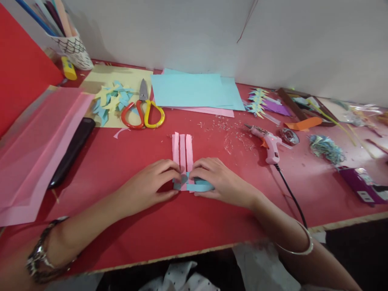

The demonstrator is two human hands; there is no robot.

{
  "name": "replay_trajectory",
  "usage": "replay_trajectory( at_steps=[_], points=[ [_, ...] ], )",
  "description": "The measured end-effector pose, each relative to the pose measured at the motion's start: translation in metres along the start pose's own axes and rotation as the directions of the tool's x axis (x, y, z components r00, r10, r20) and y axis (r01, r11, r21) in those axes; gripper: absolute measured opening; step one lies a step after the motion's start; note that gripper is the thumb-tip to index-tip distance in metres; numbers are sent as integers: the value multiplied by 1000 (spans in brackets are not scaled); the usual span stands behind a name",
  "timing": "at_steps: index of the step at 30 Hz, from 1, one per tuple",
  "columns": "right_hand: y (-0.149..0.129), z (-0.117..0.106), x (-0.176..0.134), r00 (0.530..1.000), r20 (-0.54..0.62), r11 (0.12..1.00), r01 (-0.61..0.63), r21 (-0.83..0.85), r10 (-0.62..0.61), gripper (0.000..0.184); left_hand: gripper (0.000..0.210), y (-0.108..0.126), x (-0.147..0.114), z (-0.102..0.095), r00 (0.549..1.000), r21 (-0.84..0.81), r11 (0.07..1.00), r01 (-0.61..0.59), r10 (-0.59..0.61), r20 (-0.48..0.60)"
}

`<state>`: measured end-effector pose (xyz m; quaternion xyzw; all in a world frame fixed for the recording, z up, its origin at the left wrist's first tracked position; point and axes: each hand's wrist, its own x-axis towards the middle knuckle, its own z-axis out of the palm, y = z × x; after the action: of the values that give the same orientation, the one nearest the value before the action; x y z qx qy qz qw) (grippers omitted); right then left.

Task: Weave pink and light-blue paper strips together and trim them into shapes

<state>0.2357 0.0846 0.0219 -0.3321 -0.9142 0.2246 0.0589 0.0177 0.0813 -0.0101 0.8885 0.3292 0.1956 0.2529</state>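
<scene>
Three pink paper strips (182,149) lie side by side on the red tabletop, pointing away from me. A light blue paper strip (200,186) crosses their near ends, passing over and under them, and its right part curves up in a loop. My left hand (160,178) has its fingertips pressed on the left side of the crossing. With my right hand (218,180) I grip the blue strip on the right, thumb below and fingers above. Both hands cover part of the paper where the strips meet.
Scissors (143,109) with red and yellow handles lie beyond the strips, beside paper scraps (113,99). Blue sheets (188,89) rest against the wall. A pink glue gun (266,141) with a black cord lies right; pink sheets (39,149) and a black object (74,151) lie left.
</scene>
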Motion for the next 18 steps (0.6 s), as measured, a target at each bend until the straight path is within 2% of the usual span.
replay_trajectory(
  at_steps=[6, 12, 15, 18],
  points=[
    [1, 4, 1, 998, -68, 1000, 18, 6, -17, 26, 10, 3, 0, 0, 1000, -9, 1000, 10, -10, -5],
    [-1, 7, 3, 997, -60, 998, -52, -19, 51, 28, 11, 5, -1, 1, 1000, -14, 1000, 9, -9, -2],
    [-1, 6, 2, 996, -61, 998, -66, -25, 64, 29, 13, 4, -2, 1, 999, 41, 998, 42, -41, -31],
    [1, 5, 1, 997, -65, 999, -39, -30, 37, 27, 26, 4, -4, 1, 989, 143, 982, 125, -112, -99]
  ],
)
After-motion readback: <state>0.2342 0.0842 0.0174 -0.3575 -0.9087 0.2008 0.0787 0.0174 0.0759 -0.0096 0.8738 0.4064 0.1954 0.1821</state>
